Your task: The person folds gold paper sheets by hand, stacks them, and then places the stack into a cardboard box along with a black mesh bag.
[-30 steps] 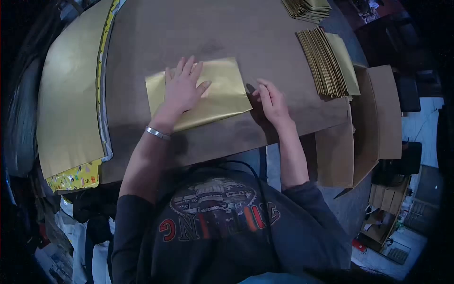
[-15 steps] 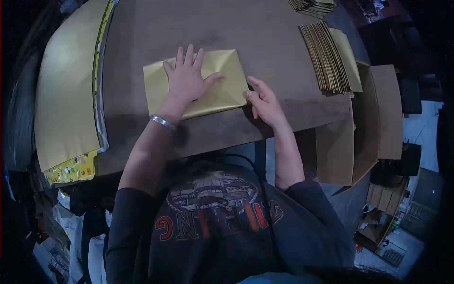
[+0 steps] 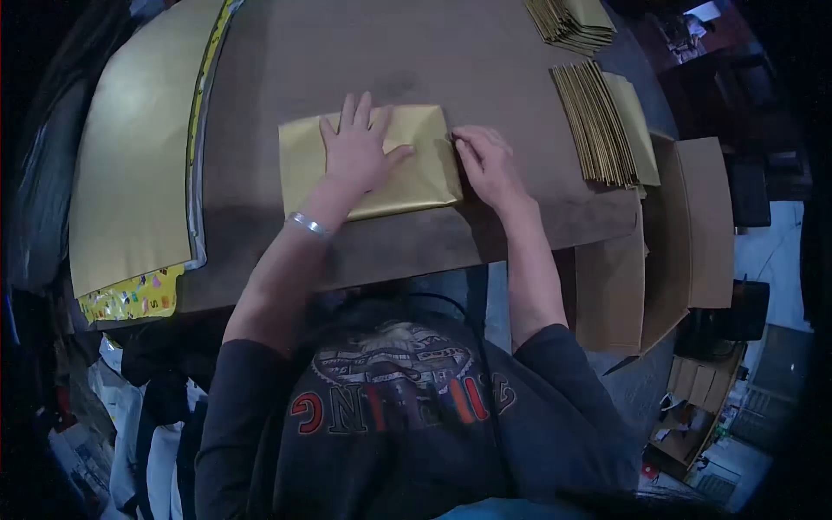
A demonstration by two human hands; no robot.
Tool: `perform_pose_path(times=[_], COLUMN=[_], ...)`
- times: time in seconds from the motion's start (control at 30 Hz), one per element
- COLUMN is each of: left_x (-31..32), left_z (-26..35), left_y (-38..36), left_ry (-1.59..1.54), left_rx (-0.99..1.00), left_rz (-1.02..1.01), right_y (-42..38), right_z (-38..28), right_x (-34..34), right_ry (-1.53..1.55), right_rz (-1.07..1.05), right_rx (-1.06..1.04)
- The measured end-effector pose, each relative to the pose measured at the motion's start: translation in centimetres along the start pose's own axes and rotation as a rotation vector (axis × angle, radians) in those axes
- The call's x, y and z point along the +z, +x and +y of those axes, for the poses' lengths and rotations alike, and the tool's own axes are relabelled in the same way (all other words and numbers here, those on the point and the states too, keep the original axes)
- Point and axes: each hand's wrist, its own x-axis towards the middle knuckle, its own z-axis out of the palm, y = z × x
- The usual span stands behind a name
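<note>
A folded gold sheet (image 3: 420,178) lies flat on the brown table (image 3: 390,251). My left hand (image 3: 357,156) rests palm down on it with the fingers spread. At the sheet's right edge is my right hand (image 3: 490,165), thumb and forefinger brought close together at the edge. Whether anything is between those fingertips is too small to make out.
Large gold sheets (image 3: 139,156) lie at the left over yellow printed packaging (image 3: 134,295). Folded gold pieces (image 3: 594,126) stand in a row at the right, with another bundle (image 3: 568,24) behind. An open cardboard box (image 3: 706,221) stands beyond the table's right edge.
My right hand has moved up along the sheet's right edge, and its thumb and forefinger have come together. My left hand stays spread on the sheet. The whole view has shifted slightly.
</note>
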Motion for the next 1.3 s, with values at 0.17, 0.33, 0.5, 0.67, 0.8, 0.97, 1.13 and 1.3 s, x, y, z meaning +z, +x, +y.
perform_pose_path(times=[0.17, 0.33, 0.5, 0.67, 0.8, 0.97, 1.13, 1.3], left_x=[1.9, 0.3, -0.6, -2.4, -2.2, -2.5, -1.2, -2.6], left_z=[-0.7, 1.3, 0.1, -4.7, -5.9, -6.1, -6.4, -5.7], left_y=[-0.3, -3.6, -6.8, -9.6, -10.4, -10.5, -10.2, -10.2], left_ry=[-0.159, -0.13, -0.097, -0.001, 0.02, 0.098, 0.159, 0.062], left_rx=[0.118, 0.142, 0.217, 0.089, 0.082, 0.108, 0.115, 0.102], left_rz=[0.232, 0.034, -0.048, -0.071, -0.034, -0.138, -0.066, -0.036], right_y=[1.8, 2.0, 2.1, 2.3, 2.9, -0.9, -0.3, -1.2], right_z=[-0.6, 0.4, 0.2, -0.1, -4.0, -12.2, -9.1, -3.0], right_x=[4.0, 4.9, 4.9, 4.7, 5.4, 13.4, 10.6, 6.5], right_ry=[-0.175, -0.379, -0.393, -0.381, -0.313, 0.009, -0.007, -0.264], right_rz=[-0.26, -0.386, -0.434, -0.426, -0.422, -0.239, -0.307, -0.34], right_rx=[-0.079, -0.046, -0.021, -0.021, 0.04, -0.475, -0.231, -0.11])
